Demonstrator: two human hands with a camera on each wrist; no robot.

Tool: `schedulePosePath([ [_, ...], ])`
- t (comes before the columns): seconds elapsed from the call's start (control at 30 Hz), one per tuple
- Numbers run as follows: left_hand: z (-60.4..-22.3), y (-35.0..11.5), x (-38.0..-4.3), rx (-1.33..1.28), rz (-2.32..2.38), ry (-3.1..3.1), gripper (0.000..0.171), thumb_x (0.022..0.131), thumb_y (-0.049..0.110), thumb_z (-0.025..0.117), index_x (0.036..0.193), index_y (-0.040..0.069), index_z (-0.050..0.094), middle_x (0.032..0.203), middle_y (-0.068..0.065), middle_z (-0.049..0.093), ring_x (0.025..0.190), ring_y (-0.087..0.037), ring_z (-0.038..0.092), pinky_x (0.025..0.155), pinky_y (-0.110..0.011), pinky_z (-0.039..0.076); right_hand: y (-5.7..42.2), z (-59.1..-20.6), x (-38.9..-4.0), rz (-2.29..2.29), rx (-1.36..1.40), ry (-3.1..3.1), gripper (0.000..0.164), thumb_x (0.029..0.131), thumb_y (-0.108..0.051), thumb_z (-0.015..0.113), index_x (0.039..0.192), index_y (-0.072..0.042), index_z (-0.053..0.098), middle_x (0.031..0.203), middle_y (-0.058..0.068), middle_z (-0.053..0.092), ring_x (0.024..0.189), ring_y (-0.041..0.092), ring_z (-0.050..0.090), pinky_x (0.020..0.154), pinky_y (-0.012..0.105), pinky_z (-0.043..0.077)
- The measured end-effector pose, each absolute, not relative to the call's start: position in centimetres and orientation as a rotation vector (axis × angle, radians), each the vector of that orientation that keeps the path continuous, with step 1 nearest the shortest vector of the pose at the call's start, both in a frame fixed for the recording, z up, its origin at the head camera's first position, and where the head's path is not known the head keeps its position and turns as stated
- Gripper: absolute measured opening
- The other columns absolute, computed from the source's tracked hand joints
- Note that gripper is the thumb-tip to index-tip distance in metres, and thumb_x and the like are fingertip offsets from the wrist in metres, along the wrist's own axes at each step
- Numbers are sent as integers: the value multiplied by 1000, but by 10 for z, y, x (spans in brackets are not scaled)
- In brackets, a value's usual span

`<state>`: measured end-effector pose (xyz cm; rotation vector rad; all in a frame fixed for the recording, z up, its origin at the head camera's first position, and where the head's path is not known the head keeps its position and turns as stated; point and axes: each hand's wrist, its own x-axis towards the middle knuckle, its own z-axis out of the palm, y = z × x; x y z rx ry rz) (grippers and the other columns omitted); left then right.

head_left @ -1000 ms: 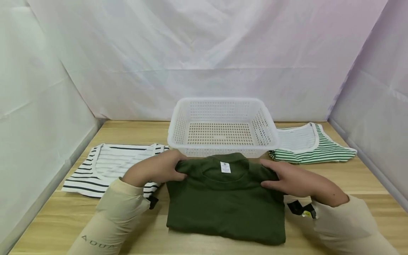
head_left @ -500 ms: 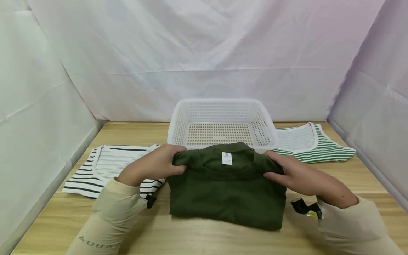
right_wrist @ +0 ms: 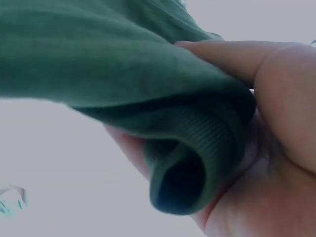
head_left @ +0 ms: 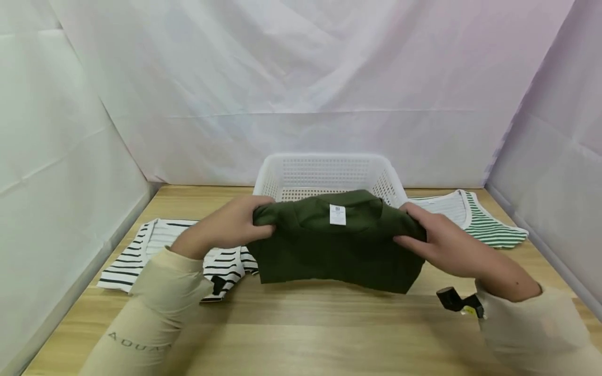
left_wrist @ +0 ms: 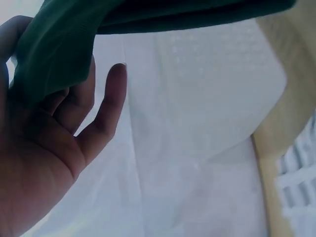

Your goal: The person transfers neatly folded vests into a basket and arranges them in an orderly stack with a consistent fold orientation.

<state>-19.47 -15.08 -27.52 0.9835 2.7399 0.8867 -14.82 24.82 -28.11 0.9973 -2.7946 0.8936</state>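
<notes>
A folded dark green shirt [head_left: 329,250] hangs between both hands in the head view, its white neck label [head_left: 337,214] facing up. My left hand [head_left: 230,224] pinches its left shoulder between thumb and fingers; in the left wrist view two fingers stand away from the green cloth [left_wrist: 64,44]. The right hand [head_left: 447,245] grips the other shoulder, and a rolled ribbed edge [right_wrist: 207,128] shows in that palm. Behind the shirt stands a white plastic basket [head_left: 324,162], its front side hidden by the cloth. The shirt's lower edge is raised over the table.
On the left lies a black-and-white striped garment [head_left: 127,263], partly under the left forearm. A green-and-white striped garment [head_left: 494,227] lies at the right of the basket. White cloth walls [head_left: 301,78] enclose the wooden table [head_left: 329,329] at the back and sides.
Both hands have raised the green shirt off the table and carried it away from the body, toward the basket. It now covers the basket's front. The striped garment's near corner has shifted.
</notes>
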Motion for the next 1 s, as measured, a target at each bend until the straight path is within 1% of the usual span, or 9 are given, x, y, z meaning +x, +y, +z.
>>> schedulePosePath([
  [0.2, -246, -145, -215, 1053, 893, 2744, 8, 92, 18, 67, 89, 15, 60, 71, 1, 45, 67, -16, 46, 67, -34, 43, 253, -251, -162, 787, 1017, -2753, 25, 97, -12, 66, 116, -15, 51, 89, -4, 60, 68, 3, 50, 58, 25, 45],
  [0.3, -235, -141, -224, 1036, 961, 2730, 10, 94, 23, 67, 95, 15, 62, 80, -1, 56, 75, -17, 56, 73, -35, 47, 256, -235, -171, 765, 988, -2761, 25, 98, -13, 64, 119, -14, 50, 91, -1, 60, 67, 5, 50, 57, 26, 43],
  [0.37, -230, -139, -229, 1001, 1041, 2705, 12, 96, 25, 67, 101, 15, 63, 88, -4, 61, 80, -19, 61, 74, -37, 50, 256, -226, -179, 748, 928, -2778, 26, 99, -14, 63, 121, -13, 50, 96, 1, 61, 71, 6, 52, 59, 26, 44],
  [0.43, -225, -137, -234, 964, 1137, 2682, 15, 96, 26, 66, 104, 14, 63, 93, -6, 63, 80, -21, 64, 71, -38, 52, 255, -218, -188, 736, 856, -2788, 26, 99, -15, 62, 122, -12, 50, 100, 4, 62, 75, 8, 55, 62, 27, 45],
  [0.57, -218, -132, -246, 936, 1256, 2698, 17, 94, 26, 68, 103, 12, 64, 93, -8, 65, 76, -23, 64, 65, -39, 53, 249, -203, -203, 697, 742, -2789, 26, 100, -18, 61, 122, -9, 49, 103, 8, 61, 80, 15, 57, 64, 28, 47],
  [0.67, -213, -130, -256, 933, 1266, 2728, 17, 93, 26, 69, 102, 13, 65, 92, -8, 66, 76, -22, 64, 64, -38, 53, 241, -195, -211, 644, 717, -2788, 27, 101, -19, 58, 123, -7, 48, 104, 12, 61, 83, 22, 61, 66, 34, 49],
  [0.83, -211, -126, -272, 922, 1220, 2767, 16, 94, 26, 68, 100, 11, 65, 90, -7, 66, 76, -22, 63, 65, -36, 51, 230, -194, -228, 556, 698, -2775, 27, 102, -16, 56, 123, -3, 46, 105, 17, 60, 90, 31, 64, 73, 46, 49],
  [0.93, -215, -127, -282, 910, 1153, 2786, 15, 96, 27, 67, 99, 12, 64, 90, -7, 66, 76, -22, 62, 67, -36, 50, 226, -203, -241, 567, 694, -2799, 27, 102, -15, 56, 123, -2, 46, 107, 18, 59, 93, 33, 65, 74, 48, 50],
  [1.0, -220, -128, -287, 906, 1082, 2792, 15, 97, 28, 66, 101, 14, 64, 92, -6, 66, 79, -21, 63, 72, -36, 51, 225, -211, -250, 568, 707, -2830, 28, 101, -14, 56, 124, -2, 45, 108, 19, 60, 93, 34, 65, 75, 48, 51],
])
